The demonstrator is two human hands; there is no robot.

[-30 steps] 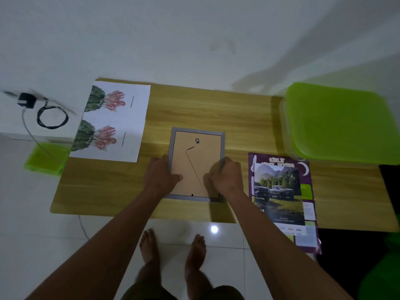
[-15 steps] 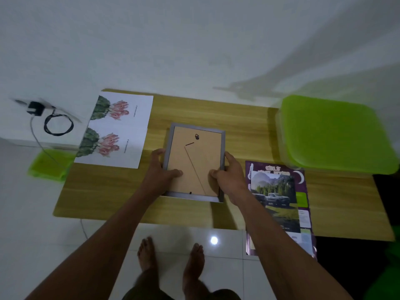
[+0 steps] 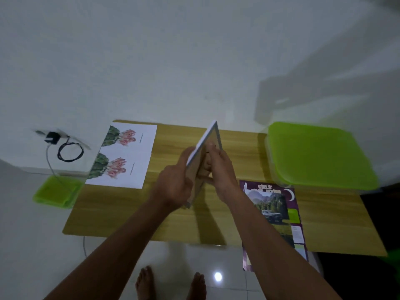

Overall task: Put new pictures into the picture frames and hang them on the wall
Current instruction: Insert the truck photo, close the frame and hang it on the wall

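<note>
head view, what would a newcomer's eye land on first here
Most likely the picture frame, tilted up steeply over the middle of the wooden table and gripped by the left hand and right hand on either side. Next, the bright green box lid at the table's far right, and the sheet printed with two cactus flowers at the far left.

On the table (image 3: 238,148), the printed sheet (image 3: 127,156) lies left, magazine (image 3: 275,213) right, lidded bin (image 3: 320,154) behind it.
</note>
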